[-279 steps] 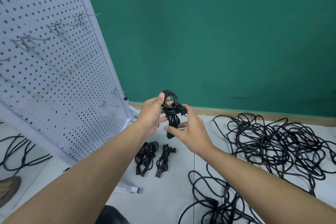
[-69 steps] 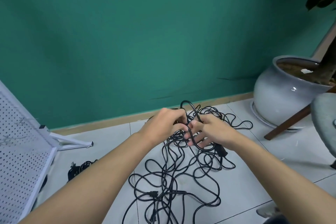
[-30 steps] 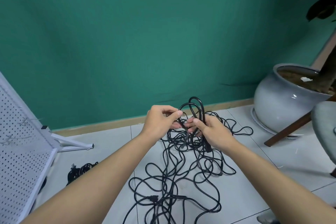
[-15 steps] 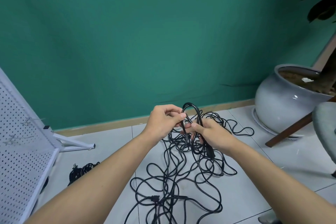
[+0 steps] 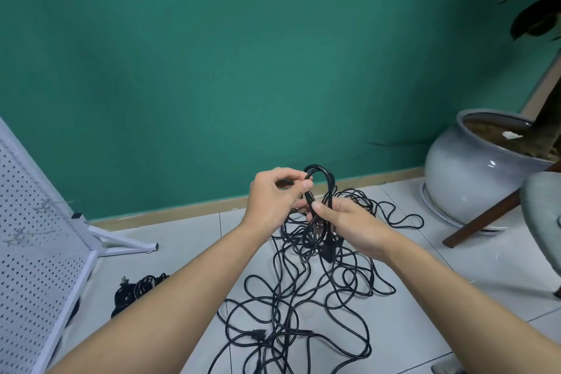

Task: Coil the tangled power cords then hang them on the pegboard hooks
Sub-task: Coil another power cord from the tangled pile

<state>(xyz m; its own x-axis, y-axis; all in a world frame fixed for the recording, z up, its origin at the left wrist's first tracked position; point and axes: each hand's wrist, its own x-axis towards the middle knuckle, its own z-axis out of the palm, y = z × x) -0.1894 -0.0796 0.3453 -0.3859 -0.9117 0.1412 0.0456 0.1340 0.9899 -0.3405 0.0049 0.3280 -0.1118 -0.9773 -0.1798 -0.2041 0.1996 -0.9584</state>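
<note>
Head view, left hand pinching cord loop, right hand grip curled round its strands

A big green wall fills the back of the room, and a thin strip of light brown wood runs along its bottom where it meets the floor, which is made of shiny white tiles with thin lines between them. On the right, near the wall, a round grey-white pot full of brown dirt stands on the floor, with a dark plant trunk in it and dark leaves up above. Just in front of the pot are a grey chair seat and a slanted brown wooden leg.
</note>
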